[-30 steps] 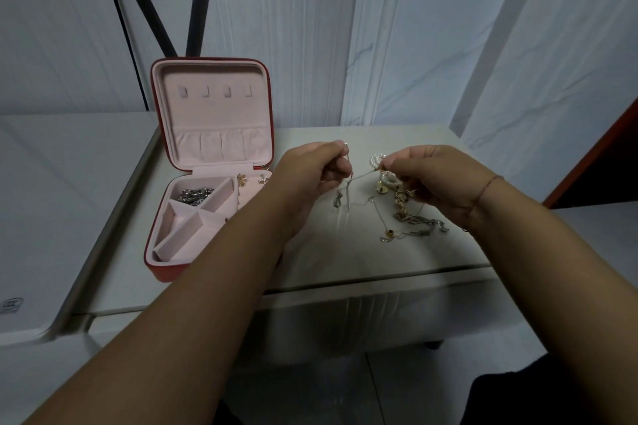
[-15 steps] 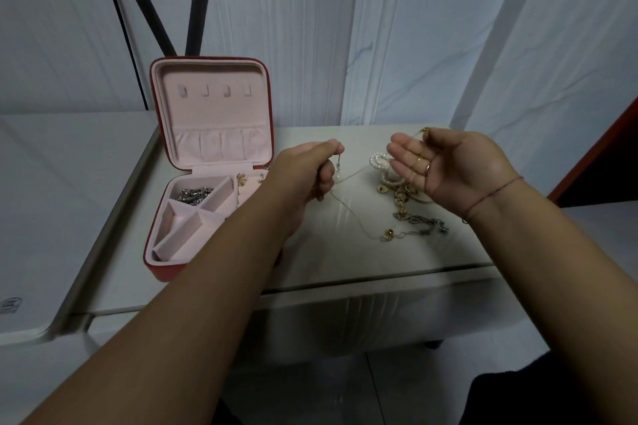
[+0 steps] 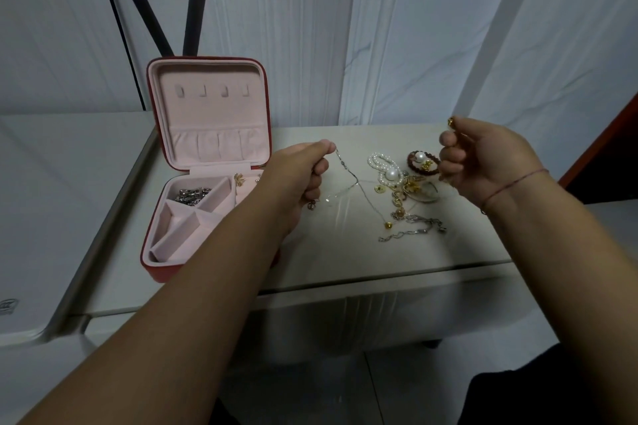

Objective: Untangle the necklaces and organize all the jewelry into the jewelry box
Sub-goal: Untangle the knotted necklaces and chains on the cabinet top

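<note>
Left hand (image 3: 300,172) pinches silver chain (image 3: 348,176), right hand (image 3: 483,159) curled on gold-beaded strand (image 3: 451,121); tangle (image 3: 404,183) lies on table (image 3: 345,252) between, open jewelry box (image 3: 207,114) at left; best drawn apart slowly, never jerked

Nothing readable shows: no text, number or brand. A small dark emblem (image 3: 6,305) on the white surface (image 3: 51,217) at the far left edge is too blurred and cropped to read.
</note>
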Tool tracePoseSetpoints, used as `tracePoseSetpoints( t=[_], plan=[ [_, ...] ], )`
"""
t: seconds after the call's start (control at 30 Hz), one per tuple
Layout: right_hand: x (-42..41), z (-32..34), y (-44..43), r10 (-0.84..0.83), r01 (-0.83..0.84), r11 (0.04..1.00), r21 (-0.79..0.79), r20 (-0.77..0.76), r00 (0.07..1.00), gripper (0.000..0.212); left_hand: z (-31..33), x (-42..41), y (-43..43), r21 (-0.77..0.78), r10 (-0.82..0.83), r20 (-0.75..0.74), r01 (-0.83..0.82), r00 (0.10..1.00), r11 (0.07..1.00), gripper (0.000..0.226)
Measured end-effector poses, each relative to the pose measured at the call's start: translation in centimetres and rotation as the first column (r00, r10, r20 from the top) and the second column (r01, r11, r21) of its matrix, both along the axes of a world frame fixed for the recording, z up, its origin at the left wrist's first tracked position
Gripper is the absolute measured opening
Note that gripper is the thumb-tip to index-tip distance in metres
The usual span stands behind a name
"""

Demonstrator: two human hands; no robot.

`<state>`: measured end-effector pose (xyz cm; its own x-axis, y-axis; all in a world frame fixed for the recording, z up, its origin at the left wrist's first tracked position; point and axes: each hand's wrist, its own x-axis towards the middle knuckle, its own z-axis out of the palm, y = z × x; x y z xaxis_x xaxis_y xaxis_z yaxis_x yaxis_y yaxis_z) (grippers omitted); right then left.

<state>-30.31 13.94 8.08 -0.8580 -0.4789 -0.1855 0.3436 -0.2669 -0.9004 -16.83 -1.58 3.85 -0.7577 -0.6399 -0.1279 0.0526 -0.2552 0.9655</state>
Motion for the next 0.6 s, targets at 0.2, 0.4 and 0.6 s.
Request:
tracePoseSetpoints(
  t=[0.2, 0.4, 0.6],
  plan=[
    [-0.1, 0.0, 0.5, 0.011, 0.023, 0.972, 0.232, -0.145, 0.989, 0.018, 0.2, 0.2, 0.0, 0.025, -0.014, 0.005, 0.014, 1.0, 1.0, 0.014],
    [0.8, -0.2, 0.2, 0.15, -0.072, 0.944, 0.323, -0.225, 0.963, 0.013, 0.1, 0.3, -0.1, -0.042, -0.014, 0.037, 0.016, 0.999, 0.999, 0.015],
    [1.5, 0.2, 0.1, 0.149, -0.056, 0.964, 0.261, -0.352, 0.924, 0.01, -0.5, 0.3, 0.4, -0.489, -0.022, 0.353, 0.205, 0.935, 0.848, 0.023]
  ],
)
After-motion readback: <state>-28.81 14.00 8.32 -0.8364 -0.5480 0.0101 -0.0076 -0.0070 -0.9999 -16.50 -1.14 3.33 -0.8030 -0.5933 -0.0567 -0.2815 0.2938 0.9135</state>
